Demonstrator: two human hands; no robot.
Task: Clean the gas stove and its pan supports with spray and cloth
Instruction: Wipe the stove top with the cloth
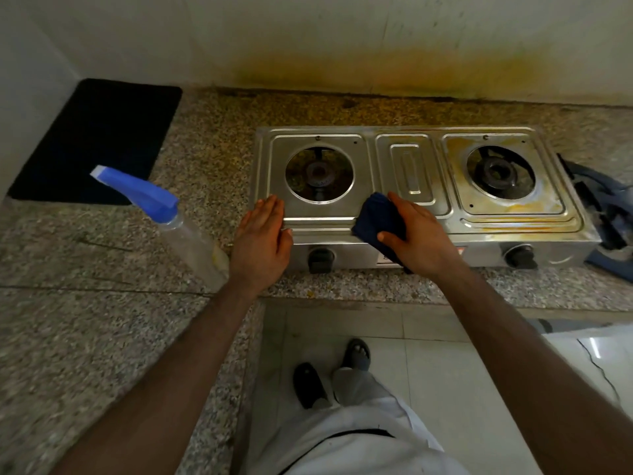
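Speckled granite counter [102, 337] carries the gas stove [411, 214] at centre frame, where the left hand [263, 234] lies flat on its near-left corner and the right hand [418, 234] grips a blue cloth [375, 217], apparently mid-wipe, with the stained right burner plate [455, 200] seemingly next.

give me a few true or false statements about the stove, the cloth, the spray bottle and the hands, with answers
1. The right hand holds a dark blue cloth on the stove. True.
2. The left hand grips the spray bottle. False: it rests flat on the stove's front left edge; the bottle stands on the counter to its left.
3. The right burner's surround is stained yellow-brown. True.
4. Pan supports sit on both burners. False: neither burner has one on it.
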